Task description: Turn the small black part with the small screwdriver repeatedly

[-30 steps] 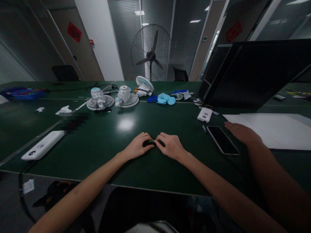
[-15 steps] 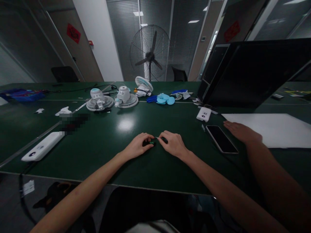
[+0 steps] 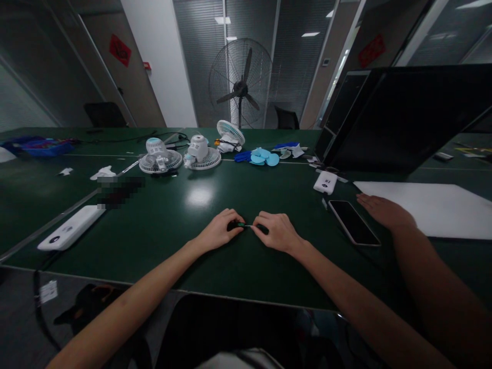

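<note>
My left hand [image 3: 222,229] is closed in a pinch on a small green-and-black piece [image 3: 241,224], which looks like a short handle. Facing it, my right hand [image 3: 274,230] pinches a thin metal rod [image 3: 248,226] between thumb and fingertips. The rod lies in line with the green piece, its left end at or against that piece; whether it is inserted I cannot tell. Both hands are low over the green table [image 3: 200,277], close to each other.
Small white fans [image 3: 200,154] and light-blue fan blades [image 3: 265,157] lie farther back. A white power strip [image 3: 73,228] is at left. Rightward are a phone [image 3: 354,222], a white box-like device [image 3: 325,182], a monitor [image 3: 426,118] and another person's hand [image 3: 388,211] beside a white board [image 3: 442,205].
The metal rod and the green piece have come into line, end to end. My right hand has shifted slightly down and right. The view has moved a little.
</note>
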The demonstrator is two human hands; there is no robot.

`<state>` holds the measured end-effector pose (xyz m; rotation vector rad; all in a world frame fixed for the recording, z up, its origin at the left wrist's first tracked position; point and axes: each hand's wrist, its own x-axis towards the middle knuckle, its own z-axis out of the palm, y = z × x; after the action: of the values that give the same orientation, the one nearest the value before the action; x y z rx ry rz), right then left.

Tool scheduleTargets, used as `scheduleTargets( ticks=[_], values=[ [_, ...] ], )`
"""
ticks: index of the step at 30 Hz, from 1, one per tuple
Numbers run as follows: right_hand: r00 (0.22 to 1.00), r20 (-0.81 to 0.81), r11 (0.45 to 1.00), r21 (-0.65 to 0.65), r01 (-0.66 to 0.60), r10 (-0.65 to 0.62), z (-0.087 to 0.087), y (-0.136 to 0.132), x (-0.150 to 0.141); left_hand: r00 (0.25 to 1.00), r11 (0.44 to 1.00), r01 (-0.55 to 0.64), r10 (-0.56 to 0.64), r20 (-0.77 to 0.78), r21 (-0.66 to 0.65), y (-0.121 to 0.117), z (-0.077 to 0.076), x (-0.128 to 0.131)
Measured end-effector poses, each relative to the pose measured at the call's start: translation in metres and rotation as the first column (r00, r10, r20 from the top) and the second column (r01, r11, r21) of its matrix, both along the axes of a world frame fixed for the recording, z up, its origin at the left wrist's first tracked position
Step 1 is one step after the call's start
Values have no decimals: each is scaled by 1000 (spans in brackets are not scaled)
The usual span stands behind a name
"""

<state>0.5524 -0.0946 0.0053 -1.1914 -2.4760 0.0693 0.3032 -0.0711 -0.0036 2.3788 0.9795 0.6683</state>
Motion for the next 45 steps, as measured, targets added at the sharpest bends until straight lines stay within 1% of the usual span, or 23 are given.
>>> scheduleTargets(
  ticks=[7,14,18,22,26,29,31,36,45],
  values=[
    [1000,11,1000,12,3,-3,-1,-1,-6,999,999,32,-32,-12,-4,-1,4,0],
    [1000,14,1000,14,-17,17,2,-1,-17,999,999,35,-35,-7,6,-1,3,1],
    [999,6,998,46,-36,36,0,-1,-20,999,999,43,-43,-18,6,-1,4,1],
    [996,13,992,89,-93,92,-3,-1,-17,999,999,50,-50,-3,11,-1,4,1],
    [996,-10,992,86,-91,93,-4,0,-9,999,999,49,-49,-6,17,-1,2,0],
    [995,5,992,83,-100,100,-3,1,-7,999,999,46,-46,-10,12,-1,3,0],
    [996,17,992,89,-93,92,-2,1,-9,999,999,44,-44,-14,11,-1,3,0],
    [1000,4,993,118,-20,20,-3,2,-16,999,999,45,-45,-18,22,-1,4,0],
    [999,-38,993,121,11,-6,-7,3,-11,999,998,42,-40,-27,43,-2,5,0]
  ],
)
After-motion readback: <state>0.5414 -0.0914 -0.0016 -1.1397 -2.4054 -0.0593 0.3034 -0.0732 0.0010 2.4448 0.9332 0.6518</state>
